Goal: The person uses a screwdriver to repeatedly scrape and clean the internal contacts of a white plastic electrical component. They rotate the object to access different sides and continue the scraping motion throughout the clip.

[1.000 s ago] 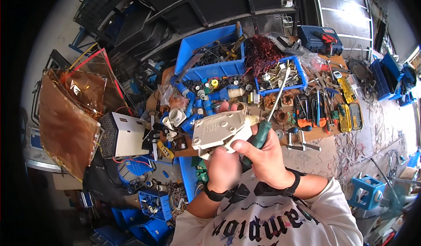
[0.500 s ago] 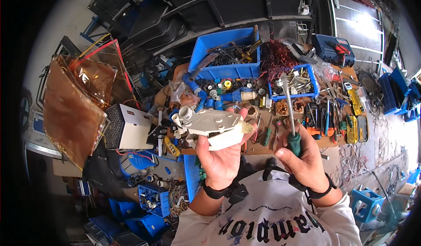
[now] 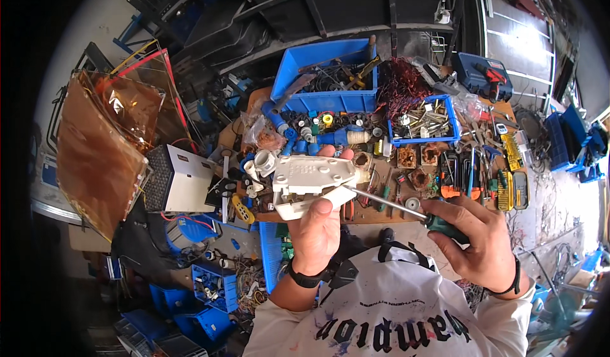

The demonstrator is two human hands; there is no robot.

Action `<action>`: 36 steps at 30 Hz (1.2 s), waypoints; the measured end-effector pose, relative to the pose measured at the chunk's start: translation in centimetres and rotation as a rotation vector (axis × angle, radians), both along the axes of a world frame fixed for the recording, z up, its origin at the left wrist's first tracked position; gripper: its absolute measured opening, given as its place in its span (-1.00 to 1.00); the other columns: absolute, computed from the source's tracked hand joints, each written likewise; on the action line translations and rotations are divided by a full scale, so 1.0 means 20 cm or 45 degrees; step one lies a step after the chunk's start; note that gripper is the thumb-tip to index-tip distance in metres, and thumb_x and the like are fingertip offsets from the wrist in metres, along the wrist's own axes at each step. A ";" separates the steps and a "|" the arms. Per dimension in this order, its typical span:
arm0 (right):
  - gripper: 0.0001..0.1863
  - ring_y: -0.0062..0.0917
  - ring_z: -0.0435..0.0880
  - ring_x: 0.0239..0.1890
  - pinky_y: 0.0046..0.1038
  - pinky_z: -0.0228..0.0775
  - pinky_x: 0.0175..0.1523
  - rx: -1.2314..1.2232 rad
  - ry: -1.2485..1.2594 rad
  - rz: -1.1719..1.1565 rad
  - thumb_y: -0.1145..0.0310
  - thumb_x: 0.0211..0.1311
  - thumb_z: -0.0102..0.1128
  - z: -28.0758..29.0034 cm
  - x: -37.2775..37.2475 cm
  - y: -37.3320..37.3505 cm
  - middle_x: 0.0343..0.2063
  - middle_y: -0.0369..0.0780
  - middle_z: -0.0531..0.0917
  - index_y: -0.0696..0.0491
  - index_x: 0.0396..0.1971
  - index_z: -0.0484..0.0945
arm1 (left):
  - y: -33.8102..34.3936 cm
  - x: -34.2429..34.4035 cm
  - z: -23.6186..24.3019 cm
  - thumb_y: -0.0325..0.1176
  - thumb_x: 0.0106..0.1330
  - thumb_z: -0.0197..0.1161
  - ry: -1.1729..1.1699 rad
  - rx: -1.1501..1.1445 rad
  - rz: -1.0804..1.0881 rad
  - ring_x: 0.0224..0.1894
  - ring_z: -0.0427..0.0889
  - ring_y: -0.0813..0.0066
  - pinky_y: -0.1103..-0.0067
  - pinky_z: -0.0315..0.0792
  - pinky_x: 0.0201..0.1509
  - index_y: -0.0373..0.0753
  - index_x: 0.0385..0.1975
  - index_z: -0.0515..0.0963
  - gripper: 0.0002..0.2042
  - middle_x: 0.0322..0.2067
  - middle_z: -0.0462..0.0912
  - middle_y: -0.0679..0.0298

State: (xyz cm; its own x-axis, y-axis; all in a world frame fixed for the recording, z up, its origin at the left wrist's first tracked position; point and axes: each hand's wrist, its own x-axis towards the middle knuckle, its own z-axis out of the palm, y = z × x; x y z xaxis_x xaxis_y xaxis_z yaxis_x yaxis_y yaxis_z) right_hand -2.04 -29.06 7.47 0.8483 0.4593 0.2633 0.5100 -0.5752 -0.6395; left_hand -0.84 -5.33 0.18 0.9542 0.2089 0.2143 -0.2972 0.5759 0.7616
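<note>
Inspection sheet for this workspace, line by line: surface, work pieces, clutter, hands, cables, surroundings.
Surface: brown workbench, largely covered.
Work pieces: off-white plastic housing; green-handled screwdriver, tip at the housing's right side, exact contact unclear.
Clutter: large blue bin and smaller blue tray, both filled.
Hands: left hand grips the housing; right hand holds the screwdriver.
Cables: reddish wire tangle beside the bin; loose wires at lower left.
Surroundings: brown sheets left, dark panels behind.
</note>
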 end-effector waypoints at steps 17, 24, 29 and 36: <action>-0.53 -0.40 0.53 -0.58 -0.36 0.38 -0.50 -0.349 -0.302 -0.003 0.57 -0.09 0.36 0.15 0.03 0.00 -0.52 -0.25 0.51 0.03 -0.06 0.61 | 0.01 0.01 0.00 -0.43 0.10 0.47 -0.035 0.083 0.109 0.25 0.39 -0.01 0.24 0.48 0.20 -0.22 0.29 0.16 -0.24 0.22 0.35 0.00; -0.54 -0.42 0.52 -0.61 -0.39 0.34 -0.59 -0.499 -0.355 0.069 0.58 -0.10 0.32 0.26 0.04 0.03 -0.56 -0.27 0.46 0.08 -0.07 0.59 | -0.01 0.01 0.00 -0.39 0.06 0.52 -0.058 0.338 0.222 0.25 0.40 0.03 0.25 0.45 0.22 -0.30 0.28 0.12 -0.18 0.21 0.34 0.00; -0.50 -0.48 0.62 -0.54 -0.47 0.44 -0.56 -0.590 -0.409 0.132 0.48 -0.12 0.18 0.24 0.02 0.05 -0.39 -0.19 0.50 0.16 -0.03 0.50 | -0.02 0.03 -0.05 -0.41 0.11 0.46 -0.104 0.427 0.307 0.22 0.44 0.01 0.24 0.41 0.25 -0.29 0.30 0.11 -0.21 0.20 0.35 -0.03; -0.48 -0.40 0.63 -0.56 -0.42 0.44 -0.57 -0.453 -0.229 0.149 0.52 -0.10 0.22 0.10 0.03 0.07 -0.37 -0.12 0.53 0.19 0.00 0.47 | -0.01 0.00 -0.05 -0.50 0.25 0.29 -0.029 0.215 0.296 0.22 0.44 0.00 0.24 0.41 0.26 -0.26 0.31 0.12 -0.34 0.20 0.37 -0.06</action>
